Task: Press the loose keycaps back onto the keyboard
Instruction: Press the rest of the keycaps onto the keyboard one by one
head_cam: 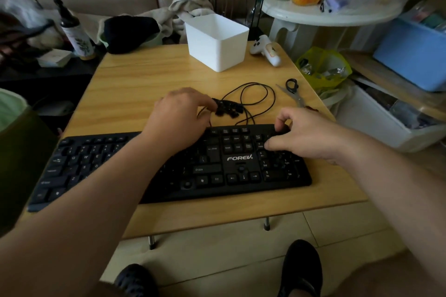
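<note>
A black keyboard [169, 169] lies across the near part of a low wooden table [135, 84]. Behind it sits a small pile of loose black keycaps [228, 109] among the loops of its black cable [255, 94]. My left hand [179, 117] reaches over the keyboard's top edge, its fingertips touching the left side of the pile. My right hand [304, 134] hovers over the number pad's top right corner, fingers curled, thumb and forefinger pinching a keycap [281, 129] down onto the keyboard. Several key sockets near the arrow keys show bare.
A white plastic box [217, 42] stands at the back of the table. A white game controller [265, 52] and scissors [293, 93] lie toward the right edge. A bottle [76, 36], cloths and storage bins crowd around the table.
</note>
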Motion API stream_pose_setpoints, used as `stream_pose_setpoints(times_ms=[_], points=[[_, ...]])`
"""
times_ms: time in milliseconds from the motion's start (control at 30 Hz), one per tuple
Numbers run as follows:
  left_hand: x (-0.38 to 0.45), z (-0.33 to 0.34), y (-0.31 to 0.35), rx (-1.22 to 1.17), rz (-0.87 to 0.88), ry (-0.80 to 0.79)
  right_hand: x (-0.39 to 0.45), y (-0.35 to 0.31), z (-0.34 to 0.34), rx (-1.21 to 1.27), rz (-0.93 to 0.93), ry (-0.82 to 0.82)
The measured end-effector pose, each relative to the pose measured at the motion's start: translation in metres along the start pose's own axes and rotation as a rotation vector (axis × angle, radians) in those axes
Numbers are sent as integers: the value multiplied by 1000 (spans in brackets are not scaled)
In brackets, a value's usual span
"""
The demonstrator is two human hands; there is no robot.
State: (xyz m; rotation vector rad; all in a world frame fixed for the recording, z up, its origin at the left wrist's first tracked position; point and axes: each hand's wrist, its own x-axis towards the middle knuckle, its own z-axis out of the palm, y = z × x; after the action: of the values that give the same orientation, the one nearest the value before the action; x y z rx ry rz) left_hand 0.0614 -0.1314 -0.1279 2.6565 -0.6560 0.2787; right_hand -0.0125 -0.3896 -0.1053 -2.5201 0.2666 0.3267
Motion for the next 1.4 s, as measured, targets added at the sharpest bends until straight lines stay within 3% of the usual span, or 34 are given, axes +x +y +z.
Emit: stream_pose_setpoints(times_ms=[133,300,567,767,867,967,1100,1400], points=[[20,-2,-20,-29,-189,8,6,-9,4,-110,-105,149],[31,9,8,26,-113,-71,42,-24,21,-117,-277,287],[40,22,18,182,-184,-92,72,-56,42,-156,-196,247],[36,21,19,264,-112,-74,75,-63,38,-239,-188,225],[33,15,13,116,-117,-95,71,-59,27,38,-243,207],[27,9,14,-281,-145,-69,66,-54,15,423,-200,171],[12,5,32,-628,-163,-10,55,-50,7,729,-129,-16],[-12,-6,56,-925,-163,104,35,-44,-2,1003,-229,-218]])
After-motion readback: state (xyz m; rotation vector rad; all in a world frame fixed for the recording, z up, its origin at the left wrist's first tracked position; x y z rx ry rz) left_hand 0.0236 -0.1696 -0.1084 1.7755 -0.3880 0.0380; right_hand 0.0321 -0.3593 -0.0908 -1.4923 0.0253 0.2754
